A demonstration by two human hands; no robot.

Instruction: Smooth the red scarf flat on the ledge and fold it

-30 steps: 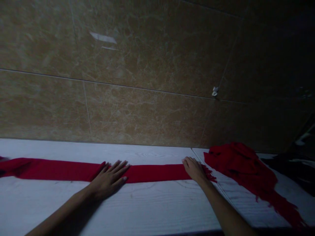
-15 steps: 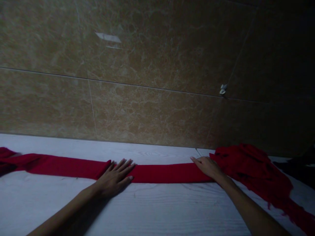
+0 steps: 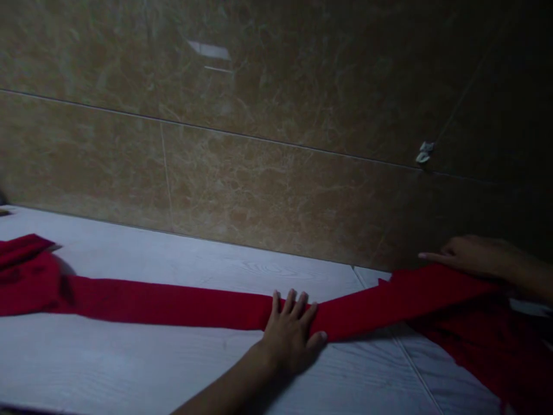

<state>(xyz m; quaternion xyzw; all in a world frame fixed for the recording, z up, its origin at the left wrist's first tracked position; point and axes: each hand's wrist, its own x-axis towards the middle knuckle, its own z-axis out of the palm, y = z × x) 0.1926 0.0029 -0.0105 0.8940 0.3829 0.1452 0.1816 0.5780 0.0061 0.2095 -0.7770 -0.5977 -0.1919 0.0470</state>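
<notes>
The red strip is a long band of matte cloth, plain and even in width, with fairly straight sides. It lies flat along the white worktop on the left, then bends at the left hand and slants up to the right. At its left end it runs into a looser red bunch, creased and layered, cut off by the border of my view.

The left hand rests palm down across the strip, fingers spread, their tips reaching its far side. The right hand is over at the strip's right end, index finger stretched leftward — whether the other fingers pinch the cloth I cannot tell. Beneath that end sits a rumpled red heap, dim in the shadow.

Behind, the worktop stops at a brown tiled wall, leaving a narrow pale band beyond the strip. The wider room is on the near side — a broad white stretch, crossed by a seam right of the left hand.
</notes>
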